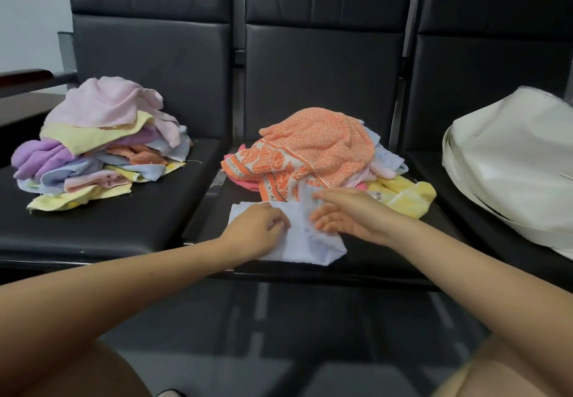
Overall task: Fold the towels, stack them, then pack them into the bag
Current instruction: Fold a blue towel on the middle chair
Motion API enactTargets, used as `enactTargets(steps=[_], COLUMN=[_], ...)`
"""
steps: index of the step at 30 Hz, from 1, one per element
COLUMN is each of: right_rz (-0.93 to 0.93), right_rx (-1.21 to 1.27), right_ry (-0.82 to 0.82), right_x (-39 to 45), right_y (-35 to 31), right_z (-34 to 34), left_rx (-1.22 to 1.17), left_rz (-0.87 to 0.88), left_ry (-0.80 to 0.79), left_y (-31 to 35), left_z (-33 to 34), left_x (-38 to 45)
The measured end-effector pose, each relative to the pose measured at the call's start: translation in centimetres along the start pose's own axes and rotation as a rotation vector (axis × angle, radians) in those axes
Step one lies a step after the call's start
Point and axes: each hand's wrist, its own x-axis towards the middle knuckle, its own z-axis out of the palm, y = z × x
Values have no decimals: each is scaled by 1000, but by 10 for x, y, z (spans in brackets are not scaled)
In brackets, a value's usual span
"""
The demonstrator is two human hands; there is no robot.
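The left hand (259, 229) is pressing curled fingers onto the pale blue towel (305, 241) at the front of the middle seat (356, 269), though whether it is pinching the cloth is hard to tell, while the right hand (347, 213) is lying loosely open on the towel's far edge, covering it. Behind, an orange towel (313, 145) is hiding most of an unfolded heap; another heap (99, 145) is sitting on the left seat (93, 229), and the white bag (514, 161) is being cut off at the right frame edge.

**One head-worn view, looking forward and down**

A single wide-angle camera sits above the person's forearms, facing a row of black seats (297, 86). It is near: the fingers (322, 221) fall mid-frame, seat backs beyond them, knees beneath.
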Motion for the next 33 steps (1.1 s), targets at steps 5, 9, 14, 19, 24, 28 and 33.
enactTargets(steps=[5, 9, 14, 19, 24, 28, 33], right_rz=[-33, 5, 43, -55, -71, -34, -90], right_rx=[-333, -720, -934, -1067, -1192, -1200, -721], right_ry=[119, 180, 124, 203, 214, 186, 209], right_x=[14, 19, 24, 22, 23, 27, 34], right_y=[1, 12, 26, 31, 37, 33, 12], right_z=[-5, -19, -15, -7, 2, 5, 15], left_rx=[-221, -378, -479, -495, 241, 204, -93], left_rz=[-187, -240, -211, -224, 18, -17, -117], left_ry=[-1, -21, -68, -12, -94, -104, 35], left_y=[1, 1, 5, 4, -11, -12, -18], left_z=[0, 2, 11, 5, 14, 20, 1], left_x=[9, 16, 24, 26, 12, 8, 12])
